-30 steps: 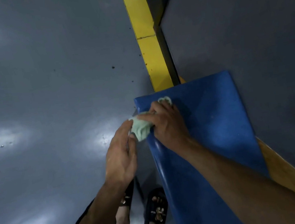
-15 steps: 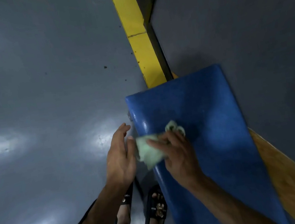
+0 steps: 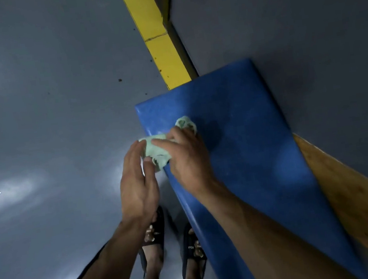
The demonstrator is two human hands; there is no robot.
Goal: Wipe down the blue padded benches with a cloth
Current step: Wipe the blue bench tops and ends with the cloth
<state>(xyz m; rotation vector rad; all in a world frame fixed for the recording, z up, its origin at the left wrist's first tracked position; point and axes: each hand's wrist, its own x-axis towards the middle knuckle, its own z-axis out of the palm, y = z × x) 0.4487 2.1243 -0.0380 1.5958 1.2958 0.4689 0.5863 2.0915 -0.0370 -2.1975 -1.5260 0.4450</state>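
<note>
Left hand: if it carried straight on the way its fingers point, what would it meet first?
The left hand meets the green cloth at once; its fingertips already seem to touch it. Behind that is the blue bench edge.

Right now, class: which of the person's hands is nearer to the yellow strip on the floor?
Right. The right hand presses the cloth on the blue bench, just below the yellow strip; the left hand sits lower, beside the bench edge.

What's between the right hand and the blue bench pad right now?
In the head view, the pale green cloth lies under the right hand, bunched against the blue bench pad at its near edge. The left hand touches the cloth's overhang.
</note>
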